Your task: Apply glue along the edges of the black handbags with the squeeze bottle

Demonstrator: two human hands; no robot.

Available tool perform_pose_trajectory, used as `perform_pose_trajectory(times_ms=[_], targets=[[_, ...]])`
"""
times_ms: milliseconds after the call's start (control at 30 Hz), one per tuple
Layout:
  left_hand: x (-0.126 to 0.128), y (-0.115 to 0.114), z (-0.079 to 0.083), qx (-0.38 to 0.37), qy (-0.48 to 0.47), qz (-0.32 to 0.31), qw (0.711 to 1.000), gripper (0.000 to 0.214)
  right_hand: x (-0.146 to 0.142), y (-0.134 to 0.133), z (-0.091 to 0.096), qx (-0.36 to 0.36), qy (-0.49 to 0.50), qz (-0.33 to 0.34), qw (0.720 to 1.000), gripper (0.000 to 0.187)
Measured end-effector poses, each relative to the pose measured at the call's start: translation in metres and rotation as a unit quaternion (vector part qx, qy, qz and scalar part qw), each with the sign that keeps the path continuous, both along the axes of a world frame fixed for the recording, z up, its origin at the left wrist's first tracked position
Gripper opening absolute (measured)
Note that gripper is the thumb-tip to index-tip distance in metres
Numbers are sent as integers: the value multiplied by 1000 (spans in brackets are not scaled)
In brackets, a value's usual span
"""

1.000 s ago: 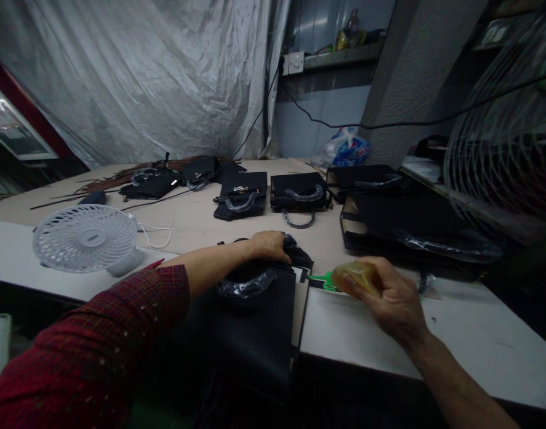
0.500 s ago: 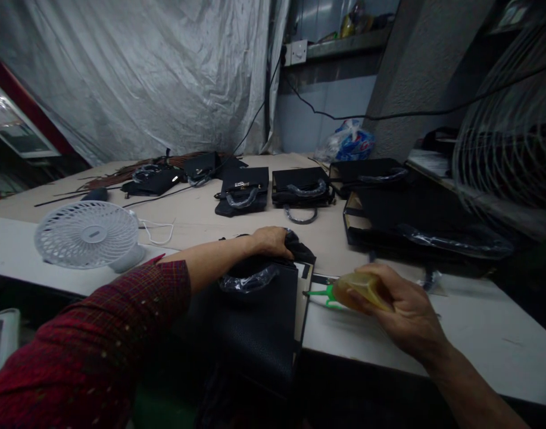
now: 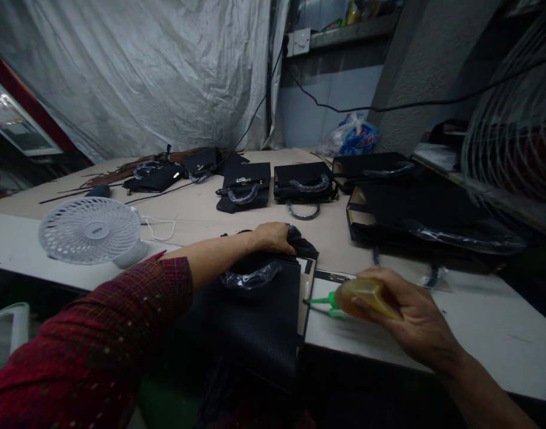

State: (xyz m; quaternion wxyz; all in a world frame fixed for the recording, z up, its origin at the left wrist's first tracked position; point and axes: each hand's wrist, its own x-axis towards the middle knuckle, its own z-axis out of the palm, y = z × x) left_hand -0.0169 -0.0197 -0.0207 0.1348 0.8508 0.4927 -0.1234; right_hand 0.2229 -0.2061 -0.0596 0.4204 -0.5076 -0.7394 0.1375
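A black handbag lies across the table's near edge, its lower part overhanging. Its handle is wrapped in clear plastic. My left hand reaches across and is closed on the dark material at the bag's far side; the fingertips are partly hidden. In my right hand is a squeeze bottle of amber liquid, probably glue, held nearly on its side. Its green nozzle points left, with the tip at the pale strip along the bag's right edge. Whether the tip touches is hard to tell.
Several black handbags sit farther back, with a larger one at right. On the left stands a white fan. A wire fan guard rises at far right, and a black cable hangs across the back.
The nozzle tip has moved a little toward me along the bag's right edge, as my right hand shifts with the bottle. My left hand keeps its hold. The view has shifted slightly.
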Motion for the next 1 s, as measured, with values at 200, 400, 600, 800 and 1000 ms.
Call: perform_pose_trajectory(times_ms=[200, 400, 600, 800, 1000], targets=[[0, -2, 2, -3, -4, 1, 1000, 60, -3, -15, 0, 20, 16, 14, 1000, 29], [-1, -1, 1, -6, -16, 1, 1000, 61, -6, -19, 2, 28, 21, 32, 999, 24], [-1, 0, 1, -12, -22, 3, 1000, 59, -5, -30, 0, -2, 25, 74, 997, 22], [-3, 0, -1, -17, -31, 5, 999, 59, -7, -40, -5, -3, 24, 97, 995, 22], [-3, 3, -4, -17, -44, 5, 999, 58, -3, -39, -11, 24, 13, 39, 999, 25]])
